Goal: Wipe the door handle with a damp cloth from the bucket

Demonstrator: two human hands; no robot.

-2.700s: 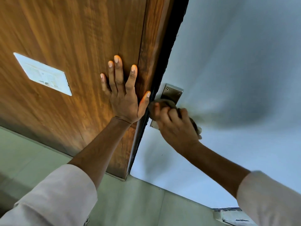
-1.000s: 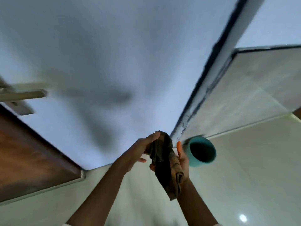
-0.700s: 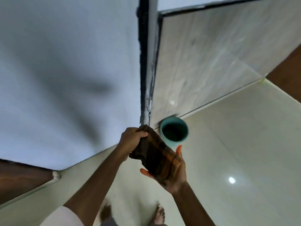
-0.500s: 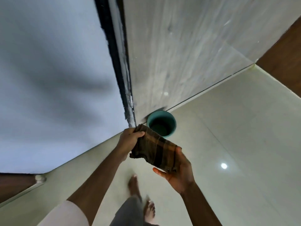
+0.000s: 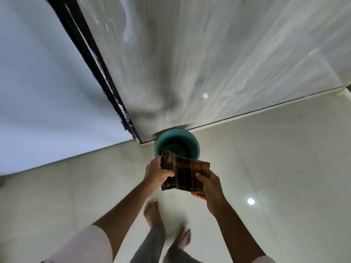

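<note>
- A pale wall point(image 5: 47, 82) fills my far left, ending at a black strip point(image 5: 95, 61) with a grey streaked panel point(image 5: 209, 54) beyond it.
- My left hand point(image 5: 156, 172) is curled tight on the left end of the cloth point(image 5: 185, 174), thumb over the top.
- The cloth, dark brown with orange checks, is folded and stretched between both hands, in the air just in front of the bucket's near rim.
- The teal bucket point(image 5: 194, 144) stands on the floor point(image 5: 284, 168) against the panel's foot.
- My right hand point(image 5: 209, 188) pinches the cloth's right end, thumb on top, fingers beneath.
- My bare feet point(image 5: 152, 211) are on the glossy tiles below.
</note>
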